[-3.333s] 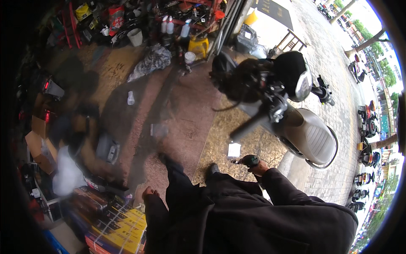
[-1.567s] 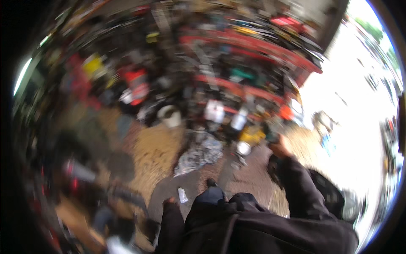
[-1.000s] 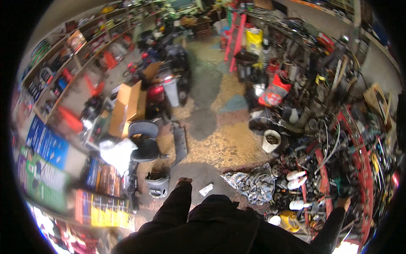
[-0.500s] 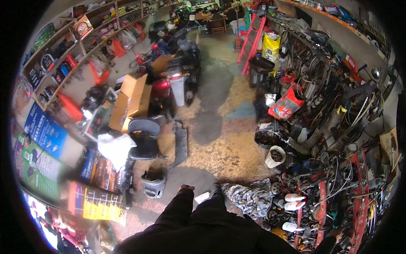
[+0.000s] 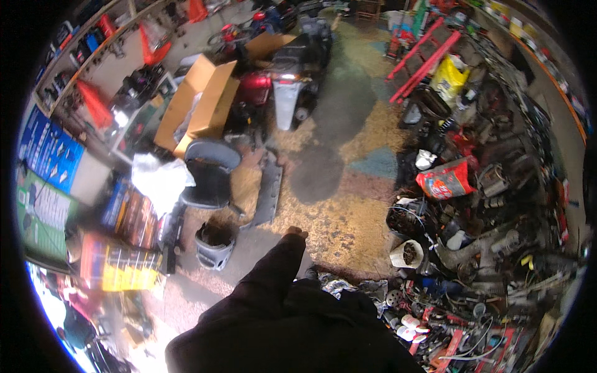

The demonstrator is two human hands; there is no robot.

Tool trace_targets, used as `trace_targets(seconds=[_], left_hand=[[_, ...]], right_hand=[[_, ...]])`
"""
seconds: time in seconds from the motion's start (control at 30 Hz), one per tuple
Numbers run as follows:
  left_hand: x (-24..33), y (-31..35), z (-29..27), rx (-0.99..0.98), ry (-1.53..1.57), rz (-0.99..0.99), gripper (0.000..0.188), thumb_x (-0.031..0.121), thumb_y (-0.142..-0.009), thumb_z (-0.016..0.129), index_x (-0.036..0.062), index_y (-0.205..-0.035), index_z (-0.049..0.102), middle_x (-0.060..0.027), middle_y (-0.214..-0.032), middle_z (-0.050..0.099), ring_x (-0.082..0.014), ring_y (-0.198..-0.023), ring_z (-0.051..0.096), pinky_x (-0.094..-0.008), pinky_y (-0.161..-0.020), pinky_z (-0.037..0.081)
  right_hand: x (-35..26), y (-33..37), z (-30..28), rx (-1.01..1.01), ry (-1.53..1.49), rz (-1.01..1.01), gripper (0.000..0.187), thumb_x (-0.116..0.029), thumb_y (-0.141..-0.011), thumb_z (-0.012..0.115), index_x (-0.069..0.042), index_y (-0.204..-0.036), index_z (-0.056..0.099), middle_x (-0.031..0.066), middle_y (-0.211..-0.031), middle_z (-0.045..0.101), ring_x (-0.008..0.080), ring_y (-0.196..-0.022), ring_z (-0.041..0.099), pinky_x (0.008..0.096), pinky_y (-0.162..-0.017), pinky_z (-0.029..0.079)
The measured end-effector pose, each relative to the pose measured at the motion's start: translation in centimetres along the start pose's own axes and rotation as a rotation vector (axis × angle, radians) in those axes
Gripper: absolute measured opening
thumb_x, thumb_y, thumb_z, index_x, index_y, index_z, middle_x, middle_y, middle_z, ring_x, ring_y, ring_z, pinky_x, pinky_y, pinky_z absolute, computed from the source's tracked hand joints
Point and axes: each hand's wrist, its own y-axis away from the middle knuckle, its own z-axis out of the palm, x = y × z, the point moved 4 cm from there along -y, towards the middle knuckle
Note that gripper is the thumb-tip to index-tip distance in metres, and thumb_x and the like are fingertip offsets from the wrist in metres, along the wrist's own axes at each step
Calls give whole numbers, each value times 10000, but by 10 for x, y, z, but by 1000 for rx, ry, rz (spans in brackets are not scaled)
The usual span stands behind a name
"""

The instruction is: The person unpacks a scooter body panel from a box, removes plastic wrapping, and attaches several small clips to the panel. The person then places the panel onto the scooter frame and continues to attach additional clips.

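My left hand (image 5: 296, 234) sticks out of a dark sleeve (image 5: 267, 273) raised over the workshop floor; only its knuckles show, and nothing is visibly held. It hangs above bare concrete, near a grey headlight housing (image 5: 214, 246) and a long grey body panel (image 5: 270, 193). A black scooter seat (image 5: 209, 174) lies just left of the panel. My right hand is out of the picture.
A partly stripped red scooter (image 5: 277, 87) and an open cardboard box (image 5: 199, 105) stand further ahead. A white bucket of parts (image 5: 407, 253), a red bag (image 5: 444, 180) and heaps of metal parts fill the right side. Colourful boxes (image 5: 118, 261) line the left.
My view has swung from a motorcycle outside to the inside of the workshop. Over the last half second the scooter and box have drawn closer, and my left arm has swung forward.
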Motion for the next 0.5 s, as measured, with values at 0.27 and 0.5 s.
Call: trace_targets(seconds=[0.27, 0.5], left_hand=[[-86, -17, -40, 332, 277, -274, 523, 404, -715, 795, 41, -1076, 690, -145, -1040, 700, -269, -1002, 654, -392, -892, 504], [-179, 52, -81, 740, 905, -674, 412, 240, -753, 776, 8, -1072, 659, -178, -910, 693, -263, -889, 655, -394, -820, 517]], right_hand=[[-214, -89, 101, -607, 4, -190, 223, -295, -826, 588, -97, -927, 578, 92, -812, 587, 281, -783, 584, 494, -684, 461], [-472, -181, 146, -556, 608, -1247, 140, -233, -808, 616, -95, -787, 607, 81, -668, 584, 277, -652, 599, 473, -593, 476]])
